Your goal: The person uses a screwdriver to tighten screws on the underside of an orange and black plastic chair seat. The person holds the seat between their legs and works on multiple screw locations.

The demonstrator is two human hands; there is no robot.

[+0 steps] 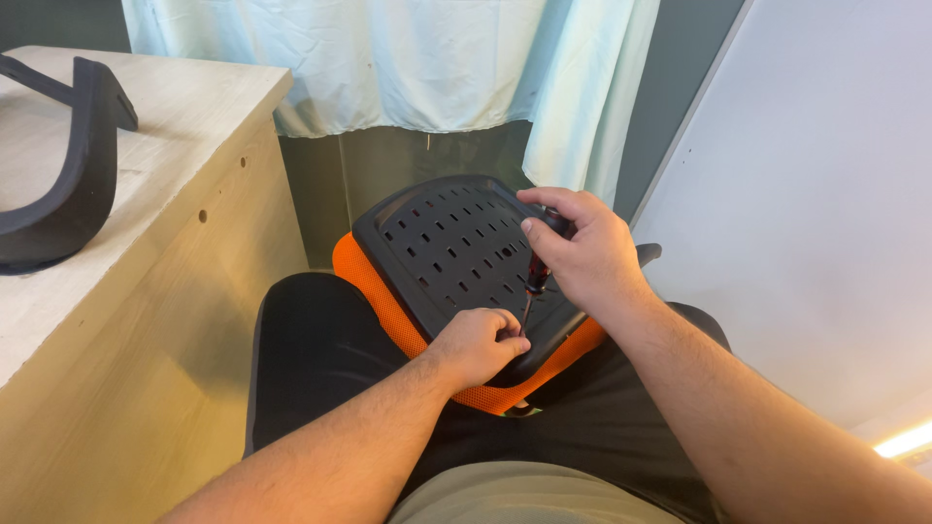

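Nearest the camera, two bare forearms are reaching forward over a lap clothed in dark fabric. On that lap a seat panel (442,247) is lying face down: a black, hard plastic shell, rounded at the corners and pierced with rows of short slots, is facing upward, and a band of orange mesh cushion (374,291) is showing beneath its near and left edges.

The left hand (481,344) is resting on the near edge of the seat panel, fingers curled in and pinched together around the lower tip of a screwdriver (534,277), steadying it against the plastic. The right hand (578,247) is positioned just above and to the right of the left, wrapped closed around the screwdriver's handle; the handle is appearing dark with a red section, and the thin metal shaft is standing nearly upright over the near right part of the panel.

Left of the seat panel, a pale wooden cabinet (155,320) with a grained, matte surface is standing. On its top, a curved black armrest (68,175) is lying. Beyond the seat panel, a light, creased cloth (408,58) is hanging down; to the right, a smooth white board (815,213) is leaning.
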